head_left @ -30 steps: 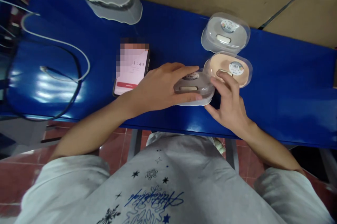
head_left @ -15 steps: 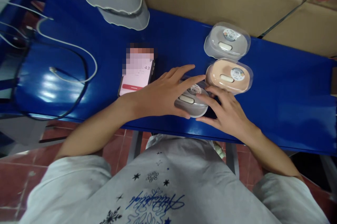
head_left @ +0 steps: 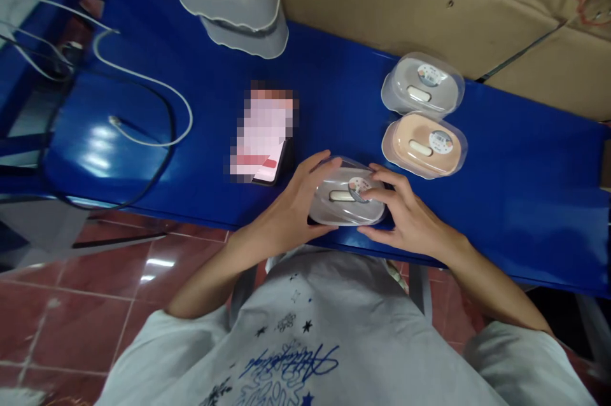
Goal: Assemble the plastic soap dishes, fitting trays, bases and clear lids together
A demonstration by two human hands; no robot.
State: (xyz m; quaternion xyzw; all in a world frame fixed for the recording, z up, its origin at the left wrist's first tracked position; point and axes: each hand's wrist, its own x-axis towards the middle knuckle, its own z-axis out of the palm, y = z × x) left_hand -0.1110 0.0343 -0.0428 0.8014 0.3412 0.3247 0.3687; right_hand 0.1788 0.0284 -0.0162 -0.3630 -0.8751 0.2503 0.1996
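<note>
White cable (head_left: 191,116): curls over the left end of the blue worktop (head_left: 334,81), crossing a black cable (head_left: 174,129).
Stack of boxes (head_left: 238,5): grey, near the back of the worktop, one box on another, the upper cut off by the top of the view.
Phone (head_left: 260,145): lies screen up, just beyond the left hand; most of its screen is blurred into squares.
Left hand (head_left: 293,205): grip part open around the left end of the near grey box, fingers over the top, thumb at the lower edge.
Near grey box (head_left: 329,209): between both hands, close to the front edge of the worktop, under a clear cover, with a white bar and a round label on top; whether it is lifted, I cannot tell.
Right hand (head_left: 413,218): grip part open at the right end of that box, one fingertip on its label, thumb below.
Peach box (head_left: 422,131): beyond the right hand, well apart from the near grey box.
Far grey box (head_left: 422,83): just behind the peach box.
</note>
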